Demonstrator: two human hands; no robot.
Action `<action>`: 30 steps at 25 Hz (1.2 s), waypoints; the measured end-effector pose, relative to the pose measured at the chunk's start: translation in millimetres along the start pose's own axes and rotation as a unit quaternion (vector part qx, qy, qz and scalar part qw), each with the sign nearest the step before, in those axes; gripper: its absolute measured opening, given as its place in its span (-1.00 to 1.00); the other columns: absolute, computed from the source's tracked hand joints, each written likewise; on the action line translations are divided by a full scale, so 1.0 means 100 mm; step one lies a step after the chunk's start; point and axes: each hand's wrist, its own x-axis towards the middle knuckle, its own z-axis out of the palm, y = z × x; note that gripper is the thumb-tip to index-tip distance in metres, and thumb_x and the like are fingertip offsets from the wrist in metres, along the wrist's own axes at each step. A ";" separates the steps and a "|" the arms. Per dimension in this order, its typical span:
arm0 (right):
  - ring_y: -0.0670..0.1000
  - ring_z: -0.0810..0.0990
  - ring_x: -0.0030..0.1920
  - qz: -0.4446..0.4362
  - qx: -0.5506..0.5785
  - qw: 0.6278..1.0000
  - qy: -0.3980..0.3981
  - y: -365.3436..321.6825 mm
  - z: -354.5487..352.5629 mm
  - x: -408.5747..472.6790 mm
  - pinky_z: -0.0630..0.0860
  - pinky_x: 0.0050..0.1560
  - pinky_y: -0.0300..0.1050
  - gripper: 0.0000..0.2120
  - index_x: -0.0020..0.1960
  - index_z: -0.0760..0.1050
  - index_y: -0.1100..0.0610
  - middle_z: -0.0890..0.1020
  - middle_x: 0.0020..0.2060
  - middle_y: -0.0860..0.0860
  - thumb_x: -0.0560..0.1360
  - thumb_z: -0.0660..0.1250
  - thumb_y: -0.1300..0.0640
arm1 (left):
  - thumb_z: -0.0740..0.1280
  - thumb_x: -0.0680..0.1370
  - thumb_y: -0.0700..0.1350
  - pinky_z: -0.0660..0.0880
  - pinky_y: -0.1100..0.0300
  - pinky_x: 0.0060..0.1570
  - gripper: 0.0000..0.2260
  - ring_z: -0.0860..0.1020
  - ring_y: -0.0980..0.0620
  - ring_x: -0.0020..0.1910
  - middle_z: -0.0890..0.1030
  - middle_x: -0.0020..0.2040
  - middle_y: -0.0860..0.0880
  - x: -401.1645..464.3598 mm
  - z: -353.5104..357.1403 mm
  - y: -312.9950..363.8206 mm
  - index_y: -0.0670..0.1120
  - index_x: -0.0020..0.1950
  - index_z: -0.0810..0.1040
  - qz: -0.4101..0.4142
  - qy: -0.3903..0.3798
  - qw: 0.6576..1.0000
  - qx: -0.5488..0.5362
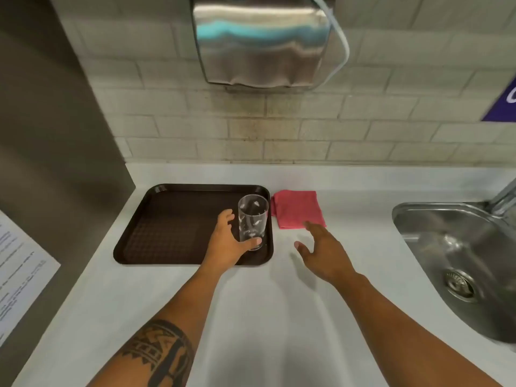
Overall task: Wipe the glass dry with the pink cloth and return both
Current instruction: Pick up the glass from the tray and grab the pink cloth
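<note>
The left hand is gripping a tall, clear glass near its base, thumb in front and fingers curling behind it; the glass is standing upright at the 3 o'clock edge of a dark brown tray with a textured surface and rounded corners. The right hand is hovering over the smooth white counter with fingers spread wide, holding nothing. Its fingertips are reaching the near edge of the folded pink cloth, which is lying flat at 3 o'clock from the tray. A shiny steel sink is sitting further at 3 o'clock.
</note>
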 end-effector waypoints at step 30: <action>0.29 0.31 0.53 0.093 -0.123 0.983 -0.099 0.13 0.59 1.22 0.31 0.44 0.25 -0.26 0.64 0.08 0.21 0.23 0.60 0.20 0.61 0.27 -0.10 | 0.51 0.44 -0.01 0.64 -0.23 0.27 -0.53 0.66 -0.10 0.06 0.71 0.06 -0.02 0.08 0.10 0.32 0.00 0.34 0.55 -0.058 -0.022 0.966 -0.249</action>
